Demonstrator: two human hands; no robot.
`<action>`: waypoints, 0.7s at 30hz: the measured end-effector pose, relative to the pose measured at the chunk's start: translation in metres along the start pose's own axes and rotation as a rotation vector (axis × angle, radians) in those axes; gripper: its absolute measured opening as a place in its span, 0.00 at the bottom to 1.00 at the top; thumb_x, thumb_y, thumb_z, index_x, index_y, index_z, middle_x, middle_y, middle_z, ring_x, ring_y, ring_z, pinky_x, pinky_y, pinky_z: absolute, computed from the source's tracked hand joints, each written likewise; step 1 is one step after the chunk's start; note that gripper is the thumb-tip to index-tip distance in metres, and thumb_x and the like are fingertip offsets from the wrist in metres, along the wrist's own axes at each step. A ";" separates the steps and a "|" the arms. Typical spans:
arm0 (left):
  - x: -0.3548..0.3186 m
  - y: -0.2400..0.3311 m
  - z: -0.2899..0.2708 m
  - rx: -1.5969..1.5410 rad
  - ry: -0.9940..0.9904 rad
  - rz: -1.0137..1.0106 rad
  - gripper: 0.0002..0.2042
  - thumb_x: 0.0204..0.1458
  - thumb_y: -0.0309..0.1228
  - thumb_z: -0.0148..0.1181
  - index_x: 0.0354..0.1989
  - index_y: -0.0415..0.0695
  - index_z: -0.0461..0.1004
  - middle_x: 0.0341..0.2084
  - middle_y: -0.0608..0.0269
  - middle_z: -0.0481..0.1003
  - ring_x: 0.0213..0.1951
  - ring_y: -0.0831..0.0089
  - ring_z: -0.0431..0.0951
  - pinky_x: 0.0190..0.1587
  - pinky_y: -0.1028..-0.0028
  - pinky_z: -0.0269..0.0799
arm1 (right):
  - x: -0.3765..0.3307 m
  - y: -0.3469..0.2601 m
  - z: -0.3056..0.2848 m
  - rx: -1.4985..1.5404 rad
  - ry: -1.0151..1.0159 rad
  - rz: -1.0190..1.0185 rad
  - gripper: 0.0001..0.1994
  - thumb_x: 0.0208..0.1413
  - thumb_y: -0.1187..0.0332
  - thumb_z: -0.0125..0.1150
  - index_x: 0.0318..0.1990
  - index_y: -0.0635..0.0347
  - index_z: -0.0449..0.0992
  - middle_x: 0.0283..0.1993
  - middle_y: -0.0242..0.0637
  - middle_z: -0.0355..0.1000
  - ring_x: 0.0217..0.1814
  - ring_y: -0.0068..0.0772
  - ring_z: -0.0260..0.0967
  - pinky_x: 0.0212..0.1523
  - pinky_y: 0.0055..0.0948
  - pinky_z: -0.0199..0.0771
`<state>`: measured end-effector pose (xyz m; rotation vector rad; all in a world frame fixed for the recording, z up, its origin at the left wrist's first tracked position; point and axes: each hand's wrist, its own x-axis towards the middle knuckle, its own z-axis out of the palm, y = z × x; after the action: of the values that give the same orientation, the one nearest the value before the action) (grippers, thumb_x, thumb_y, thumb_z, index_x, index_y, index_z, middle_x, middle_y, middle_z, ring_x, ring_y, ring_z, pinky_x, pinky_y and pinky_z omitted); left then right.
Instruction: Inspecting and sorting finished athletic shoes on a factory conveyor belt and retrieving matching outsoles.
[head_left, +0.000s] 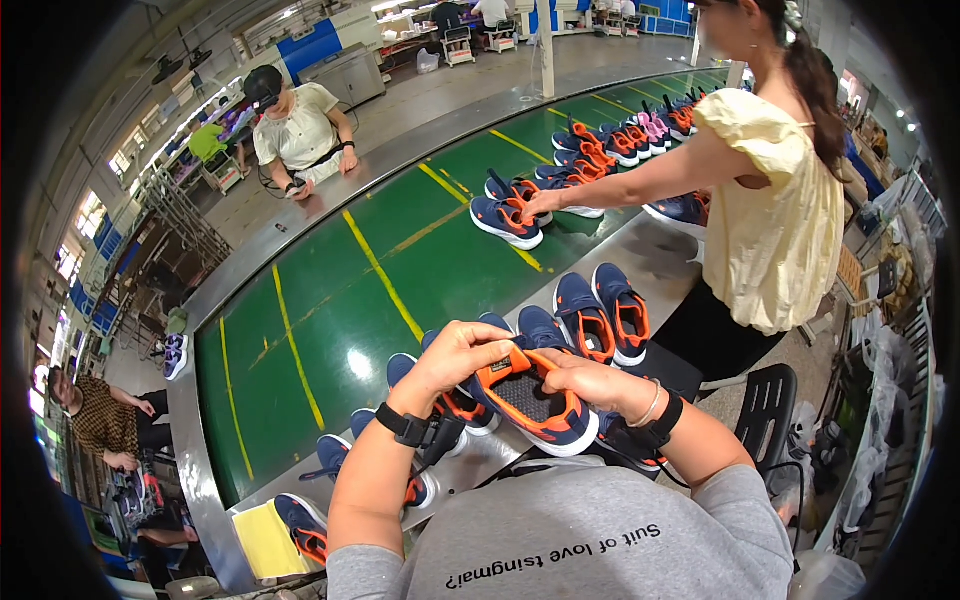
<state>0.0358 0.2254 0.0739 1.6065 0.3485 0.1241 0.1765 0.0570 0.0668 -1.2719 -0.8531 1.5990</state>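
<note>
Between my hands is a navy and orange sneaker (540, 400) with a white sole, its opening tilted up toward me. The fingers of my left hand (465, 352) pinch the orange tongue or collar at the far left. My right hand (600, 385) grips the other side, with the thumb at the inner edge of the opening. A dark grey insole shows inside. Several matching sneakers (585, 315) stand along the metal ledge beyond and to both sides of my hands, some partly hidden behind my arms.
A green conveyor belt (370, 340) with yellow lines runs beyond the ledge. At right, a co-worker (770, 200) reaches to a sneaker (505, 220) on the belt. Another person (297, 130) stands across. A yellow sheet (268, 540) lies at lower left; a black chair (768, 415) stands at right.
</note>
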 end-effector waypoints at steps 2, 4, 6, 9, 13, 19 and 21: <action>-0.001 -0.001 -0.001 -0.029 -0.002 -0.001 0.10 0.50 0.29 0.60 0.38 0.37 0.77 0.30 0.65 0.77 0.32 0.80 0.74 0.38 0.80 0.71 | 0.001 -0.001 0.001 -0.021 0.003 0.007 0.33 0.44 0.71 0.47 0.62 0.68 0.50 0.55 0.44 0.59 0.56 0.30 0.59 0.55 0.25 0.61; -0.001 -0.003 -0.002 -0.016 -0.007 0.013 0.11 0.51 0.29 0.58 0.39 0.35 0.75 0.30 0.65 0.76 0.33 0.81 0.73 0.38 0.80 0.70 | 0.002 -0.001 0.002 -0.026 0.027 0.024 0.33 0.44 0.72 0.48 0.62 0.68 0.50 0.55 0.45 0.58 0.56 0.31 0.59 0.55 0.25 0.61; -0.002 -0.002 -0.002 -0.031 -0.015 0.018 0.11 0.51 0.29 0.58 0.40 0.35 0.75 0.30 0.65 0.76 0.33 0.81 0.73 0.38 0.80 0.70 | 0.004 0.003 0.001 -0.018 0.026 0.017 0.34 0.43 0.72 0.48 0.62 0.69 0.49 0.56 0.45 0.58 0.56 0.31 0.59 0.55 0.25 0.61; -0.001 -0.004 -0.003 -0.048 -0.019 0.024 0.10 0.51 0.29 0.58 0.39 0.36 0.75 0.30 0.65 0.76 0.33 0.81 0.74 0.38 0.80 0.70 | 0.004 0.001 0.002 -0.005 0.028 0.024 0.35 0.43 0.72 0.49 0.62 0.69 0.48 0.56 0.46 0.58 0.57 0.32 0.59 0.55 0.25 0.61; 0.001 -0.005 -0.002 -0.068 -0.032 0.028 0.10 0.50 0.28 0.59 0.39 0.37 0.76 0.31 0.66 0.76 0.33 0.81 0.74 0.38 0.80 0.71 | 0.001 0.000 0.002 0.006 0.038 0.035 0.36 0.42 0.72 0.49 0.63 0.69 0.47 0.56 0.46 0.58 0.57 0.32 0.59 0.55 0.25 0.61; -0.004 0.000 -0.009 0.071 0.041 0.066 0.11 0.50 0.28 0.59 0.39 0.35 0.74 0.32 0.63 0.77 0.34 0.80 0.74 0.40 0.79 0.71 | 0.015 0.000 0.004 0.012 0.003 -0.028 0.32 0.43 0.73 0.48 0.60 0.68 0.53 0.55 0.43 0.59 0.58 0.30 0.57 0.57 0.25 0.58; -0.006 0.006 -0.006 0.201 0.134 0.172 0.15 0.48 0.29 0.61 0.42 0.35 0.72 0.37 0.60 0.75 0.40 0.77 0.73 0.44 0.77 0.70 | 0.026 0.005 0.000 -0.007 0.041 -0.148 0.28 0.42 0.75 0.46 0.56 0.66 0.59 0.52 0.41 0.62 0.56 0.32 0.59 0.57 0.27 0.57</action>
<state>0.0295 0.2293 0.0810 1.8309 0.3341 0.3384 0.1737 0.0790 0.0528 -1.2132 -0.9061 1.4498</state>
